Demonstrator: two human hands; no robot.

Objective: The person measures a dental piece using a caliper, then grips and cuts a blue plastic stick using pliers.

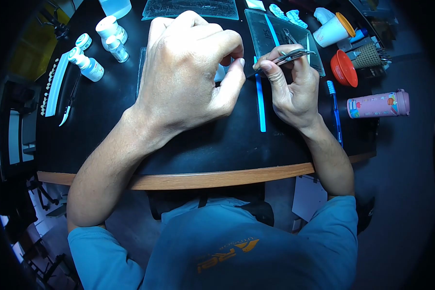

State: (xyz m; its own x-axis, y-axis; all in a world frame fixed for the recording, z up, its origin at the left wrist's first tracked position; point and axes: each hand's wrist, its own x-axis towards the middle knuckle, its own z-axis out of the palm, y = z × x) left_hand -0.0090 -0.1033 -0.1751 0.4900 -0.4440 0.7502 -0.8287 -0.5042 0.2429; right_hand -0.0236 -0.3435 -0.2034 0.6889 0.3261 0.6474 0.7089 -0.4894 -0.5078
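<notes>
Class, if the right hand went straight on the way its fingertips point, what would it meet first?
Holding a metal tool, the right hand would probably meet the thumb of the left hand, though depth is unclear; it might pass underneath.

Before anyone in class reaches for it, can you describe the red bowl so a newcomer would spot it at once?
Start at the black table and go to its right side, beyond the right hand. The red bowl sits between the orange-rimmed white cup and the pink bottle. Its bright red colour sets it apart from both.
</notes>
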